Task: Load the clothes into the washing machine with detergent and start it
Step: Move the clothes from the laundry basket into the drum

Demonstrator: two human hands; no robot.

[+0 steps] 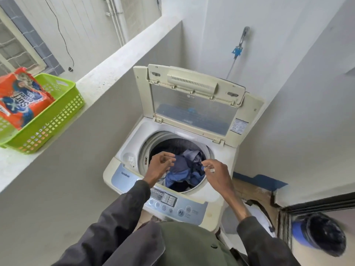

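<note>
A white top-loading washing machine stands in the corner with its lid folded up. Blue and grey clothes lie in the drum. My left hand hovers over the drum's left side with loosely curled fingers, holding nothing. Over the drum's right rim is my right hand, fingers also loosely curled and empty. An orange detergent bag sits in a green basket on the ledge at left. The control panel runs along the machine's front edge.
A low grey wall with a white ledge runs along the left of the machine. A tap with a blue fitting hangs on the back wall. A white bag and a dark blue bucket stand at lower right.
</note>
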